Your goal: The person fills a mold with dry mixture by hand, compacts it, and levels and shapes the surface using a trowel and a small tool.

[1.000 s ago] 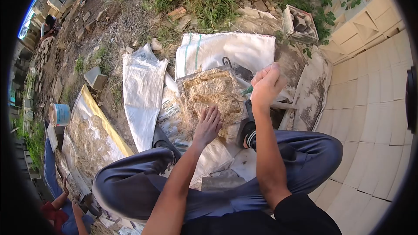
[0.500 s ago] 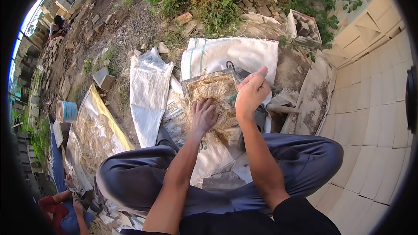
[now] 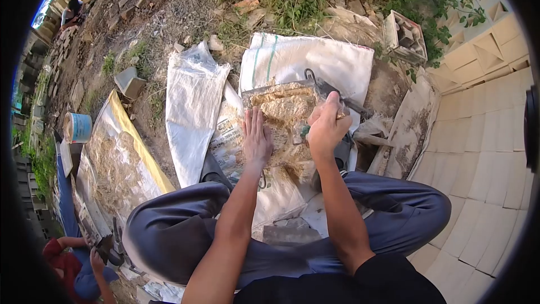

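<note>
A dark-edged mould (image 3: 275,88) lies between my feet, filled and smeared with crumbly tan material (image 3: 287,104). My left hand (image 3: 257,138) rests flat at its left side, fingers stretched out together and pointing away from me. Over the right side, my right hand (image 3: 328,126) is closed with the thumb on top. Something thin and brownish shows at its fingers, too small to make out. Just left of that hand is a small green piece (image 3: 305,132). A dark metal loop (image 3: 309,74) stands at the mould's far edge.
White sacks (image 3: 194,107) lie beyond and left of the mould. Further left are a yellow-edged sheet (image 3: 135,141), a bucket (image 3: 77,128) and a person in red (image 3: 70,264). A crate of rubble (image 3: 405,38) sits back right, near stacked pale blocks (image 3: 472,129). Another person is far left.
My left hand has moved off the material's middle to the left side and its fingers have straightened. My right hand has dropped lower over the right side. The view has shifted slightly.
</note>
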`<state>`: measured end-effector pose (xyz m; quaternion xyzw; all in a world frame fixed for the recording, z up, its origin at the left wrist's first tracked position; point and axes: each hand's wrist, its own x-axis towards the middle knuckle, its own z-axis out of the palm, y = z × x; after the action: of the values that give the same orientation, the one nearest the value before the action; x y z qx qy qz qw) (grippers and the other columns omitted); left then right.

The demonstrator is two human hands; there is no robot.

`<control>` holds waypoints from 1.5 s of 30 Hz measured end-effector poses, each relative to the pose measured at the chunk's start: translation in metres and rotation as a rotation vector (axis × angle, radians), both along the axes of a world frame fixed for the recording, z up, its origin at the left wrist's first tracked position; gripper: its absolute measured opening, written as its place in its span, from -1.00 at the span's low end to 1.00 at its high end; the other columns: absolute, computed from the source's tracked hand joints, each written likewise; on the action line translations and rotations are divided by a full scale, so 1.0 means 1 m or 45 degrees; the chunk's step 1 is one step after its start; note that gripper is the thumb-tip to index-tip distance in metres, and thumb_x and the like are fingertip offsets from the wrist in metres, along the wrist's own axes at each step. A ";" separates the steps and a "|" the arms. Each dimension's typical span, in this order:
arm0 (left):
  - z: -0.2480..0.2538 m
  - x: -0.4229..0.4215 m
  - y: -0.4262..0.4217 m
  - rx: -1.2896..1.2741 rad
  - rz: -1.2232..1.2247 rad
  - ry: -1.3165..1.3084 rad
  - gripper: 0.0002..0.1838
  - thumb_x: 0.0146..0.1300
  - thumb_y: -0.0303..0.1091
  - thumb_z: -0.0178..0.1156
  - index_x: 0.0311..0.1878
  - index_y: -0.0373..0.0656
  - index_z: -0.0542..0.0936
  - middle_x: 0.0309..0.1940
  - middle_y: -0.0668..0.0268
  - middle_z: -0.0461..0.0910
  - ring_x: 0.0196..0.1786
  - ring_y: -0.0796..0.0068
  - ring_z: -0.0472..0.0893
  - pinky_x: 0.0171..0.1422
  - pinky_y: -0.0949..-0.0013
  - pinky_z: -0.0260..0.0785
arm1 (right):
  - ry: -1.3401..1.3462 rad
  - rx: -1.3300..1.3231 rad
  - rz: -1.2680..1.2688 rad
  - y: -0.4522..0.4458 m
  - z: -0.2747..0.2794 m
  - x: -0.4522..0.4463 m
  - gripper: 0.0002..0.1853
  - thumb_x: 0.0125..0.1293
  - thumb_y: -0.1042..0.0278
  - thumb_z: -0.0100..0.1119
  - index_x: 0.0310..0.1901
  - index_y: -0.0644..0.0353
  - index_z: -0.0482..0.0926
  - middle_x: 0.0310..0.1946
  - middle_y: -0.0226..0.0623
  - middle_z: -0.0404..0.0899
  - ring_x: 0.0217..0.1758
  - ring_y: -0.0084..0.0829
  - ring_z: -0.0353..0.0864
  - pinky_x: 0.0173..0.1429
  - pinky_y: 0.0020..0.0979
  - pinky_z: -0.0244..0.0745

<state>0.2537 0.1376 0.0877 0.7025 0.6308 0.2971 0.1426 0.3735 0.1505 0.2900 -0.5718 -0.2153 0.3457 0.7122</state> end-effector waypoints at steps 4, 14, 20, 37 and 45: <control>0.002 -0.001 0.002 0.009 -0.009 0.049 -0.47 0.48 -0.24 -0.19 0.46 -0.22 0.17 0.52 0.22 0.08 0.58 0.17 -0.04 0.60 0.07 -0.22 | -0.394 0.201 0.232 -0.014 -0.094 -0.004 -0.49 0.49 0.21 -0.05 -0.70 0.13 0.30 -0.80 -0.48 0.26 -0.77 -0.65 0.18 -0.66 -0.46 0.01; 0.002 0.000 0.000 -0.039 -0.018 0.033 -0.46 0.46 -0.35 -0.16 0.47 -0.18 0.14 0.52 0.21 0.05 0.58 0.14 -0.07 0.59 0.03 -0.20 | -0.740 0.282 0.172 -0.003 -0.108 -0.008 -0.46 0.51 0.30 -0.09 -0.73 0.06 0.17 -0.82 -0.54 0.20 -0.78 -0.67 0.12 -0.66 -0.42 -0.08; -0.005 0.001 -0.004 0.011 0.015 0.021 -0.49 0.47 -0.29 -0.16 0.45 -0.17 0.20 0.50 0.24 0.12 0.58 0.17 -0.03 0.59 0.07 -0.16 | -0.227 0.123 0.706 0.030 0.005 0.028 -0.46 0.52 0.16 -0.06 -0.69 0.04 0.13 -0.81 -0.56 0.11 -0.74 -0.67 0.07 -0.62 -0.46 -0.05; 0.007 0.003 0.000 0.053 -0.022 -0.057 -0.52 0.44 -0.43 -0.13 0.40 -0.23 0.25 0.46 0.16 0.19 0.56 0.10 -0.01 0.59 0.16 -0.09 | -0.320 0.378 0.506 0.006 -0.085 0.062 -0.46 0.49 0.23 -0.11 -0.72 0.04 0.09 -0.80 -0.58 0.05 -0.77 -0.69 -0.02 -0.66 -0.45 -0.18; -0.001 0.001 0.000 0.055 -0.007 -0.038 -0.52 0.47 -0.32 -0.14 0.41 -0.17 0.26 0.46 0.26 0.20 0.57 0.17 0.00 0.58 0.14 -0.07 | -0.123 0.208 0.316 0.021 0.005 0.070 -0.42 0.50 0.26 -0.03 -0.74 0.06 0.07 -0.82 -0.59 0.05 -0.77 -0.70 -0.03 -0.65 -0.45 -0.19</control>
<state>0.2545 0.1381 0.0870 0.7026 0.6201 0.3208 0.1376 0.4437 0.1713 0.2951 -0.4968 -0.3455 0.3845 0.6971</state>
